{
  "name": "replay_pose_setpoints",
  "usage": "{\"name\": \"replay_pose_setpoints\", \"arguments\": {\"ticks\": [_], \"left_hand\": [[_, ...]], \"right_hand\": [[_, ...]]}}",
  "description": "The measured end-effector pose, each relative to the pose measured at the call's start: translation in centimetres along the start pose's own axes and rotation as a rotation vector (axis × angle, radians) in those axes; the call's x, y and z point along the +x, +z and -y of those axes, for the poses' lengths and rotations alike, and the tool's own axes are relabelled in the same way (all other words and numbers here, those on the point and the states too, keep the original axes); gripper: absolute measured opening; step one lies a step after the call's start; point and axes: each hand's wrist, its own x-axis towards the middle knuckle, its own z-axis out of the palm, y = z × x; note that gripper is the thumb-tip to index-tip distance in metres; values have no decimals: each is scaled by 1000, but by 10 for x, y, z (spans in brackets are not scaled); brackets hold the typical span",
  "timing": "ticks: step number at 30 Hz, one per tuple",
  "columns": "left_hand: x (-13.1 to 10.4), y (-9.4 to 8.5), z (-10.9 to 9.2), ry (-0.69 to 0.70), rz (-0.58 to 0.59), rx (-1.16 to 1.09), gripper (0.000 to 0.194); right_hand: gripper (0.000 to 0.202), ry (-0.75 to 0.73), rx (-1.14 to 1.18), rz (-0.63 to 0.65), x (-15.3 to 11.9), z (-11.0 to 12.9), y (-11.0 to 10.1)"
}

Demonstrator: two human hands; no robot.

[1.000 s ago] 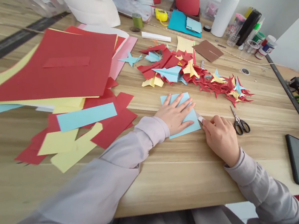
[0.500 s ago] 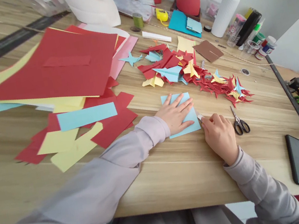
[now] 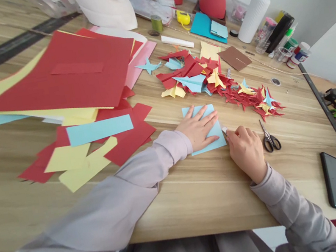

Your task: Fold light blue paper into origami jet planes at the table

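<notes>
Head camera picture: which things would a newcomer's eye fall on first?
Probably the large red sheet at upper left. Right of it, a heap of folded red, yellow and blue papers stands out. At the centre, the left hand lies spread on light blue paper.

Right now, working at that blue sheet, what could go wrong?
The blue sheet may slip if the left hand lifts. The small white tool in the right hand is near the sheet's edge; if sharp, it could nick the left hand. The right hand might bump the nearby scissors.
</notes>
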Motion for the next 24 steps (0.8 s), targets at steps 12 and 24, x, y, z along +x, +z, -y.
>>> {"name": "replay_pose_setpoints", "arguments": {"ticks": [12,24], "left_hand": [[7,-1,10,-2,-90,-1,45],[11,-4,13,15,-117,59,53]], "right_hand": [[23,2,-3,17,4,0,-1],[24,2,-14,38,4,1,-1]]}}
